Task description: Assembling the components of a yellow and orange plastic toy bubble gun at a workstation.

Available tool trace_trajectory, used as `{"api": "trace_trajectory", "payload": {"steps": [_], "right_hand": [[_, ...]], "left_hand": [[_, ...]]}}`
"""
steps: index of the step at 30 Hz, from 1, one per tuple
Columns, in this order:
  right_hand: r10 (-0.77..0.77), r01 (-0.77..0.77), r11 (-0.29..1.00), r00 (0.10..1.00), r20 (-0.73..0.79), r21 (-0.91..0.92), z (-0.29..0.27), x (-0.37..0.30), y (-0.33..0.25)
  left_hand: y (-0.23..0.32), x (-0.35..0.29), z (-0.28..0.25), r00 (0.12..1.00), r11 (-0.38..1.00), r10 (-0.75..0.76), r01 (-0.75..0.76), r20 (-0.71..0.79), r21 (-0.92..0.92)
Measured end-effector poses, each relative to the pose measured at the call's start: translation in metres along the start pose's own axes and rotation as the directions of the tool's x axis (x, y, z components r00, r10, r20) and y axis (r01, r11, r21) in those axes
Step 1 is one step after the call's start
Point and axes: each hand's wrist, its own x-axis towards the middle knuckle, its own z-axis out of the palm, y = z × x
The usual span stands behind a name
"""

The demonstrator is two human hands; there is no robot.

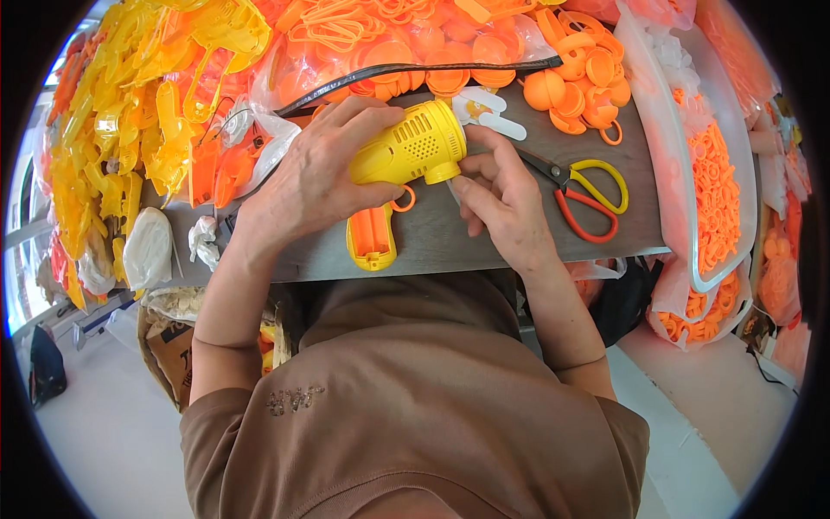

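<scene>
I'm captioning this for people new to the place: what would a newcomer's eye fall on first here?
Probably the bright yellow plastic housing at the centre, held in the left hand, with the right hand's fingers at its round end. Then the heap of yellow parts at far left. On the right, scissors with one yellow and one red handle lie near a whitish bin of orange rings.

At upper centre, the left hand [316,164] grips a yellow vented plastic housing [417,143], the right hand [508,195] at its end.
</scene>
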Motion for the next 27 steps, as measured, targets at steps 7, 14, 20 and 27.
{"api": "trace_trajectory", "payload": {"steps": [7, 14, 20, 27], "right_hand": [[0.093, -0.077, 0.971, 0.994, -0.06, 0.227, 0.016, 0.009, -0.004], [0.108, -0.096, 0.933, 0.994, -0.017, 0.346, 0.021, 0.006, -0.003], [0.016, 0.008, 0.928, 0.998, -0.06, 0.373, 0.023, -0.014, -0.028], [-0.23, 0.196, 0.938, 0.969, 0.091, 0.285, 0.021, -0.039, -0.065]], "left_hand": [[-0.007, 0.002, 0.0, 1.0, 0.994, 0.013, -0.013, -0.004, -0.105], [-0.009, -0.003, 0.0, 0.996, 0.992, 0.072, -0.078, -0.055, -0.101], [0.007, -0.014, -0.015, 0.994, 0.974, 0.007, -0.031, -0.108, -0.224], [0.026, -0.028, -0.045, 0.944, 0.753, -0.104, 0.279, 0.312, -0.596]]}}
